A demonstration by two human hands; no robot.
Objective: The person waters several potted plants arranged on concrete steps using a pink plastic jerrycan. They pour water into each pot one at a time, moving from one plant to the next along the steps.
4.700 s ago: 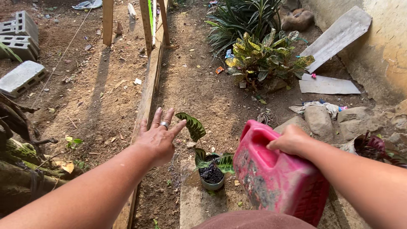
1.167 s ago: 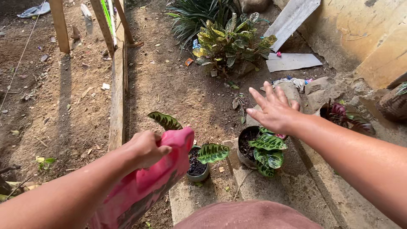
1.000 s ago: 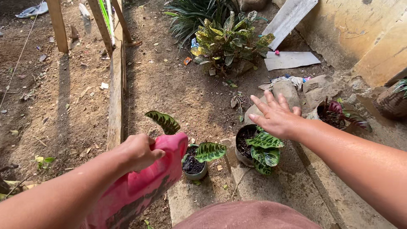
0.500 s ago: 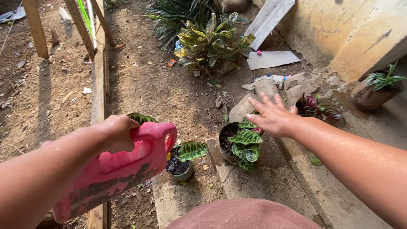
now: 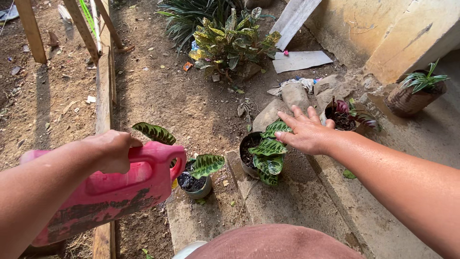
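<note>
Dirt yard, concrete ledge (image 5: pixel 297 201), left hand (image 5: pixel 112 151) gripping pink jug (image 5: pixel 110 189), right hand (image 5: pixel 306 134) fingers spread

Backyard garden: potted plants (image 5: pixel 265 152), bare soil (image 5: pixel 158 96)

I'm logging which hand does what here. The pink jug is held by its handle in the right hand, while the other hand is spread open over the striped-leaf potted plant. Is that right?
Not quite: the head view shows the pink jug gripped by its handle in the left hand. It is the right hand that is spread open over the striped-leaf potted plant.
</note>
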